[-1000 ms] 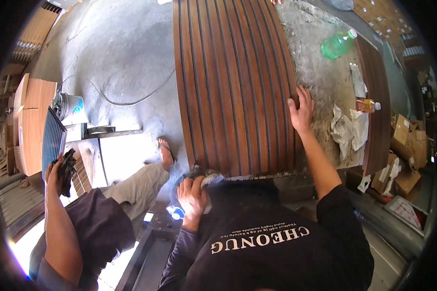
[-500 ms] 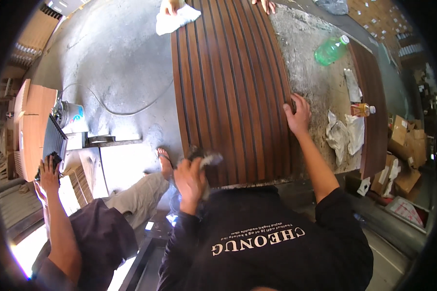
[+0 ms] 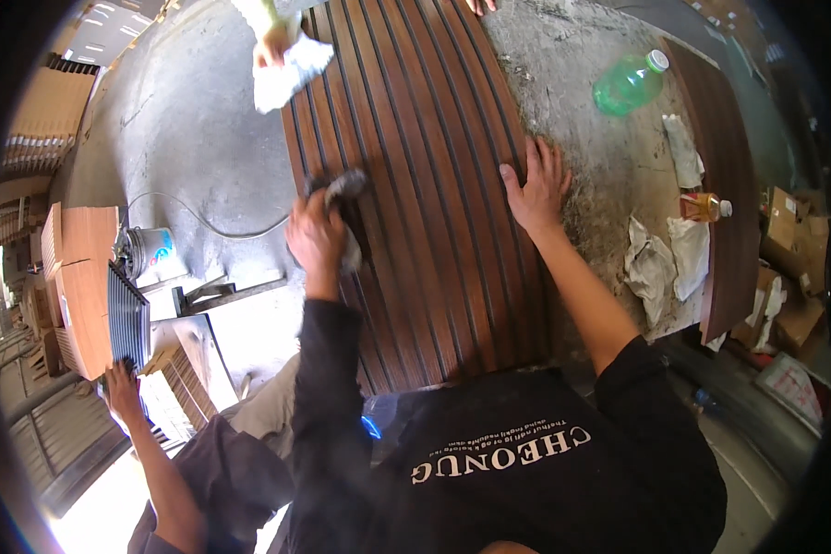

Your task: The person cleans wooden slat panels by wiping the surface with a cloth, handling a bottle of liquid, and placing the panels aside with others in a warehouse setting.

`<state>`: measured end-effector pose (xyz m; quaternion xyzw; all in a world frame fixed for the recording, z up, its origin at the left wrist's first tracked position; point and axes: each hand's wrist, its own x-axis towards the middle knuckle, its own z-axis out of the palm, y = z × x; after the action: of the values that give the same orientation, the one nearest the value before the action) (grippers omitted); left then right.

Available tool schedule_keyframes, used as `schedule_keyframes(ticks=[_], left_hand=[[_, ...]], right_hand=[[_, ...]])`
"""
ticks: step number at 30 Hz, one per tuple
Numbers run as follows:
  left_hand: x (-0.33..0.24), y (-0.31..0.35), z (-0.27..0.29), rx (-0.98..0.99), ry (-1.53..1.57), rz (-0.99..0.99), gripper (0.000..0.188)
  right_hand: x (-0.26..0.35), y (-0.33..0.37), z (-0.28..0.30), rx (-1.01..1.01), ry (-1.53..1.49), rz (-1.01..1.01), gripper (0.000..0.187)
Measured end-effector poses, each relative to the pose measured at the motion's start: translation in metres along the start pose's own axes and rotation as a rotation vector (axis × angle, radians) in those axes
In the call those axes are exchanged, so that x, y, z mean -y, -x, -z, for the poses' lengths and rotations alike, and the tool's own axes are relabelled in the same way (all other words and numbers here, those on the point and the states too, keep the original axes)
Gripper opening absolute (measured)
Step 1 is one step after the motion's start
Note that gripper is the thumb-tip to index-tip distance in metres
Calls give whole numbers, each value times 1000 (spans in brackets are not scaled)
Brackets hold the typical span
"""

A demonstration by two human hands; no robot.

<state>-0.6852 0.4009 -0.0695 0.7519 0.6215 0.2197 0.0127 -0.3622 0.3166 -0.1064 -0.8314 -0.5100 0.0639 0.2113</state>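
Note:
A long brown slatted panel [image 3: 434, 231] with dark grooves lies lengthwise in front of me. My left hand [image 3: 314, 238] is closed round a dark, dirty rag [image 3: 347, 184], which presses on the panel's left side; part of the rag shows below the fingers. My right hand [image 3: 541, 192] lies flat with spread fingers at the panel's right edge, holding nothing. Across from me, another person's hand [image 3: 272, 46] grips a white cloth [image 3: 293, 74] by the panel's far left edge. That person's other hand [image 3: 480, 6] shows at the far right edge.
Right of the panel, a green bottle [image 3: 629, 84], a small amber bottle [image 3: 704, 207] and crumpled white wrappers [image 3: 649, 270] lie on the worn tabletop [image 3: 591, 175], beside a brown board [image 3: 722, 166]. At left, a co-worker's hand [image 3: 123, 392] touches dark ribbed strips [image 3: 128, 317] near a bucket [image 3: 148, 251].
My left hand has moved the rag away from me along the panel's left side. My right hand stays at the right edge. The far person's white cloth has shifted left, off the panel's edge.

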Motion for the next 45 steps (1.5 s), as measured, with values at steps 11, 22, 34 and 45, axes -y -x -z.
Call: schedule_keyframes(ticks=[11, 22, 34, 45], left_hand=[[-21, 39, -10, 32, -29, 31, 25], [-18, 34, -18, 8, -20, 7, 26], [19, -49, -39, -107, -106, -118, 24], [23, -107, -31, -55, -106, -57, 21]], right_hand=[[-19, 1, 3, -52, 20, 14, 64], [-18, 0, 2, -66, 23, -3, 62], [2, -1, -4, -57, -29, 28, 63], [16, 4, -5, -38, -91, 33, 60]])
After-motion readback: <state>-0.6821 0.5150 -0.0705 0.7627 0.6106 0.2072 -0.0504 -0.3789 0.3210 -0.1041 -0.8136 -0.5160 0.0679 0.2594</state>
